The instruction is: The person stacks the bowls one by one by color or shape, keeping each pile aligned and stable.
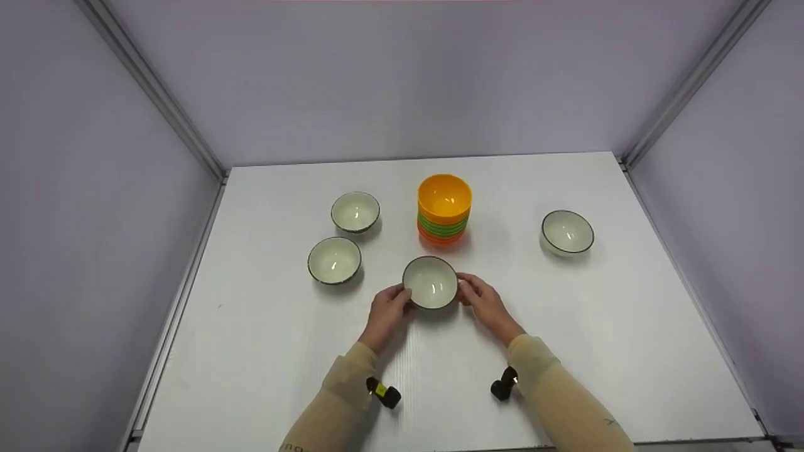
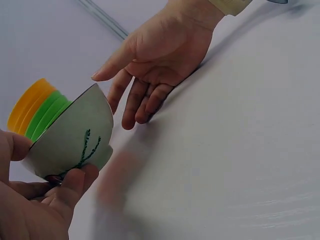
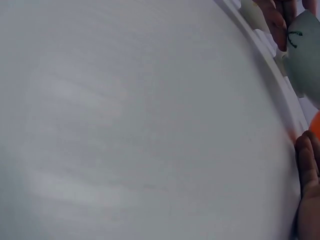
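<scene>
In the head view a pale bowl with a dark rim (image 1: 430, 282) is held up at mid-table. My left hand (image 1: 387, 314) grips it from the left, thumb at the rim. The left wrist view shows fingers of this hand under the bowl (image 2: 80, 130), whose outside bears a green painted sprig. My right hand (image 1: 487, 304) is at the bowl's right side with loosely bent fingers; in the left wrist view that hand (image 2: 165, 55) has its thumb tip close to the rim. Right behind the bowl stands a stack of orange, green and yellow-orange bowls (image 1: 444, 204).
Two matching pale bowls stand to the left, a rear bowl (image 1: 355, 212) and a nearer bowl (image 1: 334, 260). Another pale bowl (image 1: 567, 232) sits far right. The white table (image 1: 251, 351) is bordered by grey panels at the back (image 1: 408, 81) and both sides.
</scene>
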Demonstrator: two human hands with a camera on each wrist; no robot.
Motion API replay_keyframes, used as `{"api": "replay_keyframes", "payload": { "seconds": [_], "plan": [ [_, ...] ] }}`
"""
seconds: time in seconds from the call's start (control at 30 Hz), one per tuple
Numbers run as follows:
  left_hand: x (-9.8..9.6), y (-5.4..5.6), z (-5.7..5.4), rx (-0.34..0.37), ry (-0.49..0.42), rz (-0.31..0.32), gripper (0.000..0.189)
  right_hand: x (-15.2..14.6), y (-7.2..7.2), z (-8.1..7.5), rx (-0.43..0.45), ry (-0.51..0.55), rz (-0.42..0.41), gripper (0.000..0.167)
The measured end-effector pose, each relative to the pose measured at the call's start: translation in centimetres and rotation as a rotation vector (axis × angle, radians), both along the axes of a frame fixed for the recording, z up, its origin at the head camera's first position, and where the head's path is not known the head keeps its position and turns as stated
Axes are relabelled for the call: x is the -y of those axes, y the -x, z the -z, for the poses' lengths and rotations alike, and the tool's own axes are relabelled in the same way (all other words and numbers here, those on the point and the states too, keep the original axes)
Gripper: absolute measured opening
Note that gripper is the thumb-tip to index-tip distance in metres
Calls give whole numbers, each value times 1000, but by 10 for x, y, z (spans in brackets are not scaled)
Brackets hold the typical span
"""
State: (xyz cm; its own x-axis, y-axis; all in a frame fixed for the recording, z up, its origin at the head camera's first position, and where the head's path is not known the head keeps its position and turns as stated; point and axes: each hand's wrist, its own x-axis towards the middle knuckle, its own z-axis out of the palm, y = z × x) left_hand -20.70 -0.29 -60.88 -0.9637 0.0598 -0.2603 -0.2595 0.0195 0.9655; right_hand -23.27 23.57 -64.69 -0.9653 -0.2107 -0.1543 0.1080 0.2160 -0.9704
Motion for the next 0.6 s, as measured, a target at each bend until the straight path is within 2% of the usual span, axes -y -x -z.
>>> {"api": "replay_keyframes", "payload": {
  "seconds": [0.17, 0.33, 0.6],
  "plan": [
    [-7, -4, 4, -8, 43, 57, 48, -5, -1, 1, -2, 53, 8, 50],
    [-9, -3, 10, -49, 94, 120, 51, -7, 1, -2, 44, 84, 0, 49],
    [-11, 2, 17, -50, 92, 164, 52, -13, 6, 0, 57, 82, -6, 47]
  ]
}}
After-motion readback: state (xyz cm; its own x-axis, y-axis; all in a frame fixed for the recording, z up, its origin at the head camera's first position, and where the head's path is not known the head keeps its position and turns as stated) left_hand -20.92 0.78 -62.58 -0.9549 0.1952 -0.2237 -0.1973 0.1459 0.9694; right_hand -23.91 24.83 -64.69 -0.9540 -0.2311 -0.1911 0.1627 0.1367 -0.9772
